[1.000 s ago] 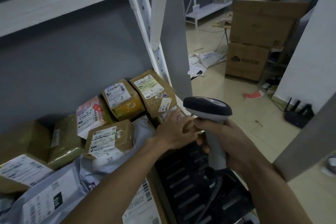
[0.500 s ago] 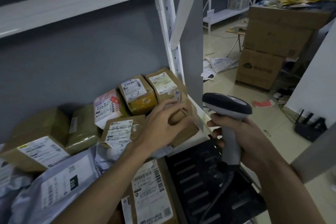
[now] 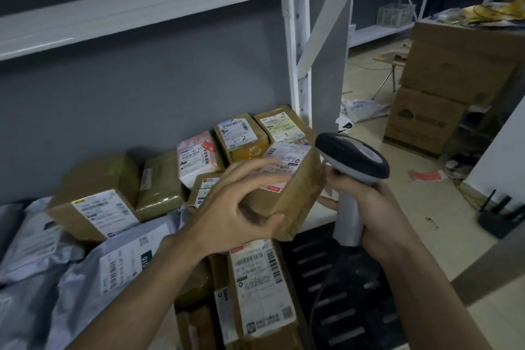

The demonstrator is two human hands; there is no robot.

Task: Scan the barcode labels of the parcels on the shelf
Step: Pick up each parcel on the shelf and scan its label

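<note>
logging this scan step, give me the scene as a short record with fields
left hand: left hand grips a small brown parcel, lifted above the others
right hand: right hand grips the scanner by its handle
scanner aim: head close to the held parcel's right side
held parcel label: white label on top, partly under the fingers
shelf: shelf holds brown boxes and grey mailer bags
scan result: cannot tell
</note>
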